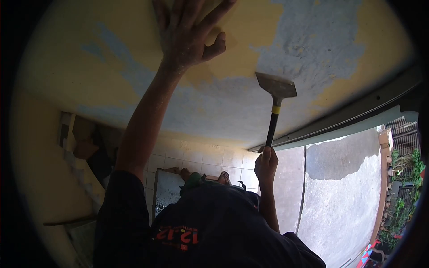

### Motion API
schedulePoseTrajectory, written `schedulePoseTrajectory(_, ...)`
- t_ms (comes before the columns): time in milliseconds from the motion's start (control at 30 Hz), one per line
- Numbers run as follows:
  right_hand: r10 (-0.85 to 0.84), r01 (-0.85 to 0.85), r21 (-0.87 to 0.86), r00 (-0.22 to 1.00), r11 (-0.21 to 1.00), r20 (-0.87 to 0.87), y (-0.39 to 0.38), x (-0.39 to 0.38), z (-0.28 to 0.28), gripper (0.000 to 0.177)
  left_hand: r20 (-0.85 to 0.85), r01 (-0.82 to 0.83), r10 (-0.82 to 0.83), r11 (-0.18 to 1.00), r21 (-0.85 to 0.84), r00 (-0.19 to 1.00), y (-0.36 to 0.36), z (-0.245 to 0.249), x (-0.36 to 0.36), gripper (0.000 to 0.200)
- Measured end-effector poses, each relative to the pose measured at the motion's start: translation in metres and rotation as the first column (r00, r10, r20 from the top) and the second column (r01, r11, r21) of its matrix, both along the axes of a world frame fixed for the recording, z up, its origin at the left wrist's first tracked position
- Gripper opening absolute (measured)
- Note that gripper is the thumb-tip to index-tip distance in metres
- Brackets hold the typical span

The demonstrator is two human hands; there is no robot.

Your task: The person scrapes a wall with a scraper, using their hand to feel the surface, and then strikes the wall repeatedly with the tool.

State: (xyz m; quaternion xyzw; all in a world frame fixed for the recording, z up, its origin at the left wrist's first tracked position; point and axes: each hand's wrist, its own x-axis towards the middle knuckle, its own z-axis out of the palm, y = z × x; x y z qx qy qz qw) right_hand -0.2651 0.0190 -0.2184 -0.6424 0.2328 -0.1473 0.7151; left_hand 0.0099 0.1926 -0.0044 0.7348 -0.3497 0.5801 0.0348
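Left hand (184,38) lies splayed wide against the wall (125,31), as I see it through my head camera, thumb (216,48) sticking out to the side. Right hand (266,165), lower down, is wrapped round the scraper (276,100) by its black handle (271,127); the blade (275,85) points up and sits at the wall, by the edge of a rough grey patch (313,40) amid yellow paint (239,62). Below, I make out white tiles (223,158) and a dark shirt (223,219).

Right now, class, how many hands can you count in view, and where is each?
2: the left hand is spread at the wall, up top; the right hand grips the scraper by its handle.
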Motion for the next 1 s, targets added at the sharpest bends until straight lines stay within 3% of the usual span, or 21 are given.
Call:
schedulePoseTrajectory(133, -0.027, 0.027, 0.013, 0.999, 1.0, -0.037, -0.007, 0.005, -0.012, 0.04, 0.007, 0.019, -0.019, 1.0, -0.013, 1.0, -0.004, 0.003, 0.007, 0.057)
schedulePoseTrajectory(233, -0.002, 0.008, -0.123, 0.999, 0.992, 0.048, -0.003, 0.018, 0.019, 0.047, -0.007, 0.03, -0.03, 1.0, -0.003, 1.0, -0.002, -0.006, 0.002, 0.058)
schedulePoseTrajectory(400, 0.02, -0.023, -0.053, 0.998, 0.998, -0.053, -0.009, 0.008, -0.012, 0.046, 0.015, 0.004, -0.004, 1.0, -0.01, 1.0, -0.007, -0.002, 0.007, 0.058)
schedulePoseTrajectory(467, -0.006, 0.009, -0.205, 1.0, 0.979, 0.014, -0.011, 0.01, -0.011, 0.046, 0.006, 0.005, -0.005, 1.0, -0.002, 1.0, -0.008, -0.006, 0.009, 0.059)
schedulePoseTrajectory(533, 0.005, -0.008, -0.114, 1.0, 0.993, -0.028, -0.007, 0.012, 0.008, 0.045, 0.048, 0.078, -0.073, 0.992, -0.099, 0.996, -0.012, -0.008, 0.012, 0.052)
schedulePoseTrajectory(633, 0.056, -0.075, 0.119, 0.987, 0.99, 0.151, -0.004, 0.017, 0.026, 0.036, 0.058, 0.068, -0.063, 0.993, -0.093, 0.996, -0.011, -0.006, 0.011, 0.053)
schedulePoseTrajectory(733, 0.095, -0.104, 0.031, 0.973, 0.994, 0.21, -0.011, 0.001, 0.026, 0.036, 0.024, 0.093, -0.091, 0.992, -0.082, 0.996, -0.009, -0.01, 0.012, 0.056)
schedulePoseTrajectory(800, 0.102, -0.119, 0.133, 0.986, 0.984, 0.129, -0.014, -0.015, 0.015, 0.035, 0.047, 0.091, -0.088, 0.993, -0.079, 0.995, -0.007, -0.008, 0.009, 0.058)
schedulePoseTrajectory(867, 0.166, -0.184, 0.1, 0.972, 0.978, 0.166, -0.015, -0.034, -0.011, 0.031, -0.039, 0.19, -0.195, 0.978, -0.089, 0.98, -0.004, -0.009, 0.003, 0.059)
schedulePoseTrajectory(933, 0.235, -0.219, -0.154, 0.968, 0.963, 0.092, -0.008, -0.043, -0.022, 0.028, -0.055, 0.29, -0.3, 0.947, -0.141, 0.952, 0.002, -0.026, -0.004, 0.061)
schedulePoseTrajectory(967, 0.263, -0.263, -0.04, 0.965, 0.964, -0.016, -0.002, -0.046, -0.008, 0.028, -0.065, 0.325, -0.339, 0.932, -0.161, 0.939, 0.007, -0.038, -0.012, 0.061)
schedulePoseTrajectory(1000, 0.268, -0.274, -0.094, 0.961, 0.957, -0.066, 0.004, -0.046, -0.005, 0.027, -0.109, 0.366, -0.384, 0.917, -0.159, 0.917, 0.011, -0.05, -0.022, 0.062)
